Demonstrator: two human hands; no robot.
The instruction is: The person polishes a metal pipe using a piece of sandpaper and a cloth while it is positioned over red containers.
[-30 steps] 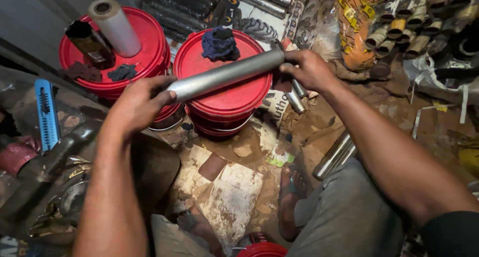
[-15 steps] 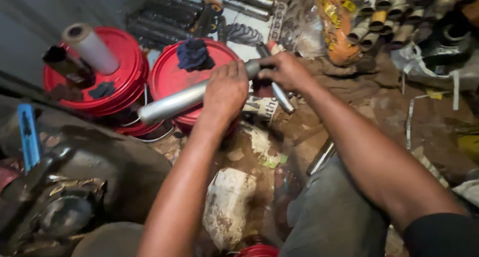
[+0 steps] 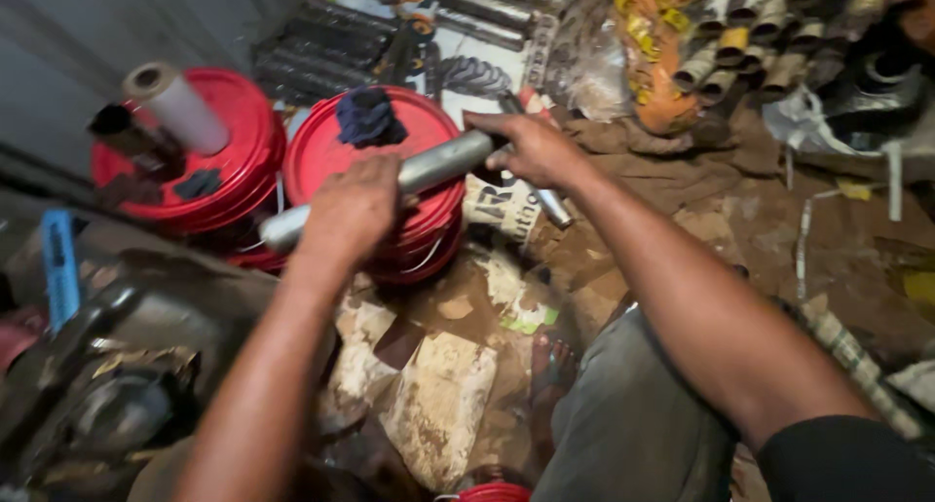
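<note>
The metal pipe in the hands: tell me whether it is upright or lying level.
Near level, tilted slightly. The metal pipe runs across above the red bucket lid, left hand gripping the lower end, right hand the higher.

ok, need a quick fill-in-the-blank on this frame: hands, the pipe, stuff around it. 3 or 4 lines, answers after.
1. Both hands grip one grey metal ____, the left hand near its middle and the right hand at its far end.
2. Under it stand two buckets with lids coloured ____.
3. The dark blue rag lies on the ____-hand lid as the camera sees it.
4. A white roll rests on the ____-hand lid.

Missing words: pipe; red; right; left
</note>
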